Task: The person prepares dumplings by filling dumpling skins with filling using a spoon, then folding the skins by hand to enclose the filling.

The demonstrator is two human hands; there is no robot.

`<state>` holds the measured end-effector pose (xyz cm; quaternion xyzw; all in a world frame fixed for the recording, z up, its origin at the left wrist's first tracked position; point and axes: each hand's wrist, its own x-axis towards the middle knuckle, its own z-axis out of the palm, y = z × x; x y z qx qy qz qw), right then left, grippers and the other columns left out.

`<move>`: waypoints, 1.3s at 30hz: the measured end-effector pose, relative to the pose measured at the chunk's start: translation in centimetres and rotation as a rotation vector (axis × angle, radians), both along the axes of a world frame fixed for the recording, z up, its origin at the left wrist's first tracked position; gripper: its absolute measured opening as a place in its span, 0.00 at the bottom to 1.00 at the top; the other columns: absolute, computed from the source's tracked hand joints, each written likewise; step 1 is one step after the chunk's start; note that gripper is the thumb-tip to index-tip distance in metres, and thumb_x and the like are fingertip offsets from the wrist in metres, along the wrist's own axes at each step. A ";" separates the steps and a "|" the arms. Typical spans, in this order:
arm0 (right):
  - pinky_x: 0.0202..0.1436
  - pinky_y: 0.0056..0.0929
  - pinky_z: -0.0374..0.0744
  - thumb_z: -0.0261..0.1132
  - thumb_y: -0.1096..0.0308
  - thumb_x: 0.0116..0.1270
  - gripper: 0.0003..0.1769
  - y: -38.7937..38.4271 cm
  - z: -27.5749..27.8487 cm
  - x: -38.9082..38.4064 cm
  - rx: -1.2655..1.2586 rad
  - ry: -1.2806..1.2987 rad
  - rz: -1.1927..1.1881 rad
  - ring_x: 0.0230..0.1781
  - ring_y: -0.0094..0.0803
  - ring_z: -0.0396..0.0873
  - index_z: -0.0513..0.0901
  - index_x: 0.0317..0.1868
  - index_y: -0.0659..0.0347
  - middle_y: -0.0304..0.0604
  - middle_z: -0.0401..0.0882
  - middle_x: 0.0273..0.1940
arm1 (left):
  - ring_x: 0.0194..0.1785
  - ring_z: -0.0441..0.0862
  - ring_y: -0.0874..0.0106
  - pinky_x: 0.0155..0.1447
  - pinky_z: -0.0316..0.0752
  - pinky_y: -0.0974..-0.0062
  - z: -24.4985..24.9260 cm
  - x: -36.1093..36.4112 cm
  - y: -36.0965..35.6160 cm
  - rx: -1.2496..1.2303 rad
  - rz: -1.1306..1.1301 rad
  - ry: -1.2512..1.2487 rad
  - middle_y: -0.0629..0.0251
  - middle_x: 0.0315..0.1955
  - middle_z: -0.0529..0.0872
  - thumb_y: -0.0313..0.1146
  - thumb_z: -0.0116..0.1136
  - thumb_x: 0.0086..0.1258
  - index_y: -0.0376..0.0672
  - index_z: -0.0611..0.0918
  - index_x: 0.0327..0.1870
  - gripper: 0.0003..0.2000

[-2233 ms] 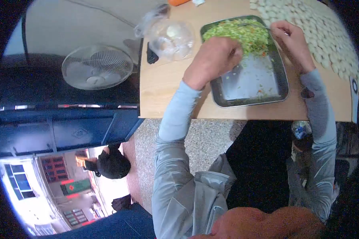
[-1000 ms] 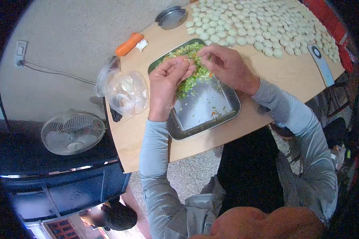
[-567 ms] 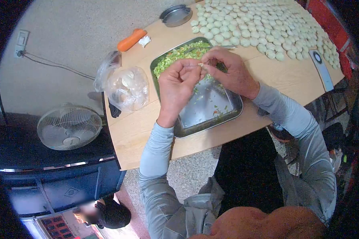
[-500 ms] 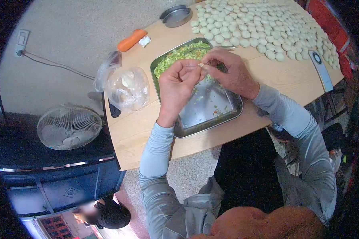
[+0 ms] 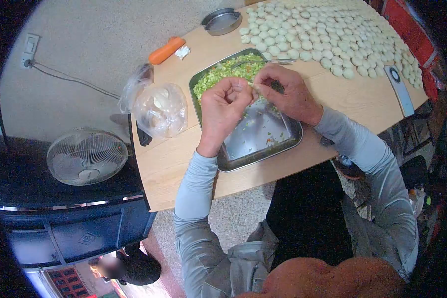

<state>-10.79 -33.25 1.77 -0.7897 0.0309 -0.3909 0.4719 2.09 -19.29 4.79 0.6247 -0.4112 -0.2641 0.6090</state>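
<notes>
Over the metal tray (image 5: 256, 164), my left hand (image 5: 226, 102) and my right hand (image 5: 288, 92) meet with fingertips pinched together. Between them is a small pale piece (image 5: 253, 88), mostly hidden by the fingers, too small to name. Chopped green vegetable with orange bits (image 5: 213, 79) is heaped at the tray's far end, below and beyond my hands. A metal utensil's handle (image 5: 282, 61) rests across the tray's far right rim. Toward me, the tray's bottom is mostly bare, with a few scraps on it.
Many flat round pale dough pieces (image 5: 308, 35) cover the table's (image 5: 176, 176) far right. A long grey device (image 5: 400, 89) lies by them. Left are a plastic bag (image 5: 161, 111), a carrot (image 5: 167, 50) and a round metal pan (image 5: 221, 22). A fan (image 5: 88, 156) stands left; a person (image 5: 139, 265) is lower left.
Both hands stay together over the tray. The fingers have shifted slightly, and the pale piece shows less than before. The right hand's fingers are a little more curled.
</notes>
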 end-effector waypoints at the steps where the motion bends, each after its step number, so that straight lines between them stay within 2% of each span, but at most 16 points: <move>1: 0.41 0.34 0.78 0.68 0.69 0.66 0.06 0.0 0.0 0.0 -0.026 -0.009 -0.008 0.34 0.34 0.81 0.81 0.38 0.63 0.44 0.80 0.33 | 0.32 0.84 0.82 0.38 0.79 0.83 -0.1 0.0 0.0 0.013 0.019 -0.043 0.65 0.30 0.89 0.25 0.65 0.71 0.31 0.84 0.41 0.06; 4: 0.41 0.35 0.77 0.68 0.70 0.65 0.06 0.0 0.4 -0.2 -0.176 -0.030 -0.057 0.34 0.36 0.81 0.81 0.37 0.62 0.43 0.80 0.33 | 0.29 0.82 0.84 0.35 0.78 0.83 -0.2 -0.2 0.1 0.043 0.056 -0.272 0.67 0.27 0.88 0.25 0.65 0.69 0.33 0.85 0.39 0.05; 8: 0.41 0.35 0.76 0.68 0.69 0.64 0.06 0.2 0.7 0.0 -0.194 -0.082 -0.034 0.33 0.37 0.80 0.80 0.36 0.61 0.43 0.79 0.31 | 0.28 0.82 0.85 0.34 0.77 0.82 -0.1 -0.2 0.2 0.087 0.079 -0.531 0.69 0.24 0.88 0.24 0.65 0.67 0.35 0.84 0.37 0.03; 10: 0.42 0.36 0.76 0.68 0.68 0.64 0.06 0.1 0.4 -0.1 -0.138 -0.059 -0.054 0.33 0.37 0.80 0.80 0.35 0.61 0.42 0.79 0.31 | 0.29 0.82 0.84 0.34 0.78 0.82 -1.0 0.5 0.0 0.059 0.067 -0.446 0.68 0.25 0.88 0.24 0.65 0.67 0.34 0.85 0.39 0.04; 14: 0.42 0.38 0.76 0.68 0.68 0.64 0.06 -0.3 0.2 -0.2 -0.181 -0.005 -0.093 0.32 0.39 0.80 0.80 0.34 0.60 0.42 0.80 0.30 | 0.30 0.83 0.83 0.37 0.79 0.81 -0.8 0.4 -0.1 -0.016 0.047 -0.323 0.65 0.26 0.89 0.25 0.64 0.68 0.33 0.87 0.46 0.09; 17: 0.42 0.38 0.76 0.69 0.68 0.63 0.06 -0.3 0.3 -0.2 -0.279 0.003 -0.128 0.31 0.40 0.81 0.79 0.33 0.60 0.43 0.80 0.29 | 0.30 0.84 0.82 0.38 0.81 0.81 0.0 -0.2 0.1 0.017 0.047 -0.379 0.64 0.27 0.90 0.25 0.65 0.68 0.33 0.88 0.48 0.10; 22: 0.41 0.39 0.75 0.69 0.68 0.62 0.07 -0.4 0.2 -0.1 -0.235 0.019 -0.143 0.31 0.41 0.81 0.80 0.33 0.60 0.43 0.80 0.28 | 0.30 0.84 0.82 0.37 0.81 0.80 0.3 -0.5 0.0 -0.009 0.056 -0.412 0.63 0.26 0.89 0.25 0.66 0.68 0.32 0.89 0.43 0.07; 26: 0.43 0.40 0.75 0.69 0.68 0.62 0.07 -0.5 0.2 -0.2 -0.301 0.029 -0.127 0.32 0.40 0.81 0.80 0.33 0.59 0.42 0.80 0.29 | 0.30 0.84 0.81 0.36 0.80 0.80 -0.2 0.0 0.1 0.015 0.071 -0.451 0.62 0.25 0.89 0.25 0.66 0.67 0.32 0.88 0.41 0.06; 32: 0.45 0.39 0.74 0.69 0.68 0.63 0.06 -0.3 0.4 -0.3 -0.318 -0.030 -0.037 0.32 0.38 0.81 0.80 0.34 0.58 0.40 0.79 0.30 | 0.26 0.79 0.83 0.32 0.75 0.81 -0.4 0.2 0.2 0.077 0.067 -0.471 0.65 0.23 0.86 0.27 0.64 0.69 0.33 0.87 0.39 0.06; 34: 0.44 0.39 0.74 0.69 0.68 0.63 0.06 -0.3 0.3 -0.2 -0.357 -0.057 -0.048 0.32 0.37 0.81 0.80 0.34 0.59 0.40 0.80 0.30 | 0.26 0.78 0.84 0.32 0.74 0.82 -0.5 0.4 0.2 0.054 0.061 -0.375 0.67 0.23 0.86 0.28 0.64 0.70 0.33 0.87 0.39 0.06; 38: 0.41 0.39 0.74 0.69 0.67 0.64 0.07 -0.6 0.5 -0.4 -0.274 0.048 -0.071 0.32 0.38 0.81 0.80 0.34 0.59 0.42 0.80 0.30 | 0.28 0.77 0.86 0.33 0.74 0.84 -0.4 0.5 0.1 0.033 -0.036 -0.157 0.70 0.24 0.86 0.29 0.64 0.71 0.33 0.87 0.39 0.07; 39: 0.41 0.40 0.75 0.69 0.66 0.65 0.08 -0.8 0.4 -0.4 -0.284 0.047 -0.078 0.32 0.39 0.81 0.80 0.34 0.59 0.43 0.80 0.30 | 0.28 0.77 0.86 0.33 0.74 0.84 -0.3 0.5 0.1 0.055 -0.027 -0.199 0.71 0.24 0.86 0.29 0.64 0.72 0.33 0.87 0.39 0.07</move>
